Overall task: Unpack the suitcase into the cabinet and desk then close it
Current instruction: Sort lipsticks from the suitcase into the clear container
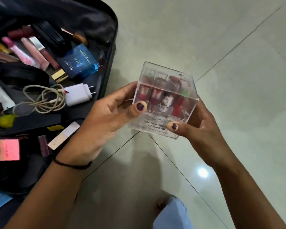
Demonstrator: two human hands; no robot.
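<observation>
Unpacking in progress: the left hand (105,116) and right hand (203,123) clasp a clear lip-elixir box (163,100) by its sides, thumbs on top, above the tiled floor (221,47), at three o'clock of the open suitcase (109,52). The next move likely demands carrying it level to cabinet or counter.

Wears a thin black band (72,165) round the left wrist, cord-like, with a slightly thicker bit at the end nearest the right arm. Shows the left forearm (44,195) and the right forearm (248,192) bare out to the picture's edge. Carries dark plum polish on the left thumbnail (141,106) of the left grip (105,116), glossy and full to the tip. Carries the same dark shade on the right thumbnail (174,126) of the right grip (203,128). Hides the other nails. Wears a light blue trouser leg (172,214), loose and creased, with a blurred bare foot (160,204) at its hem.
</observation>
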